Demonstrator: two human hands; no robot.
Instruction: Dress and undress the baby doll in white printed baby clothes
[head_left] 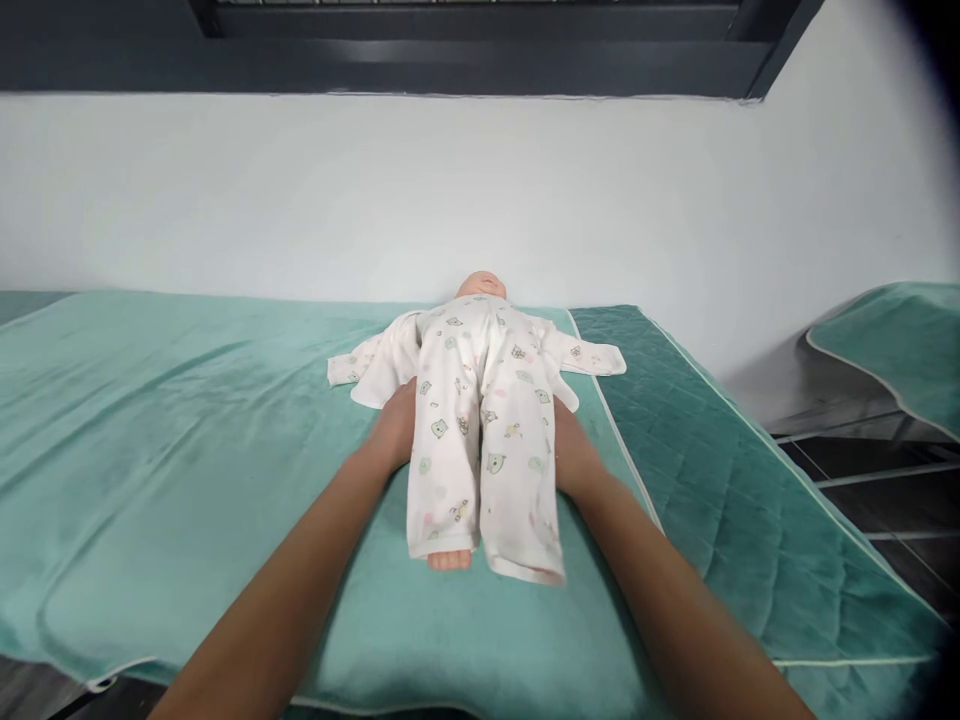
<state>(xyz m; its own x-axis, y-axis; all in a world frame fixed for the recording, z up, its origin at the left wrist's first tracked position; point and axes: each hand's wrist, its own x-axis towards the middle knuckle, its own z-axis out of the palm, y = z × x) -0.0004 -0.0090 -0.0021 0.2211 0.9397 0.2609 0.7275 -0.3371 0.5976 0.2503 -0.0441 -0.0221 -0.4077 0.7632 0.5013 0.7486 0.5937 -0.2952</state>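
Observation:
A baby doll (481, 284) lies on its back on the green bed cover, its head toward the wall. It wears a white printed long-sleeved top (592, 357) with both sleeves spread wide, and matching trousers (517, 450). Toes (450, 560) poke out of the left trouser leg; no foot shows at the right one. My left hand (396, 425) is at the left side of the doll's hips, and my right hand (571, 450) at the right side. The fingers of both hands are hidden by the trousers and the top's hem, so their grip does not show.
The green cover (187, 430) has creases on the left. A darker quilted pad (720, 510) lies at the right. Behind the bed stands a white wall (375, 190) below a dark frame (480, 65). Another green-covered surface (900, 345) and metal bars (892, 475) are at the far right.

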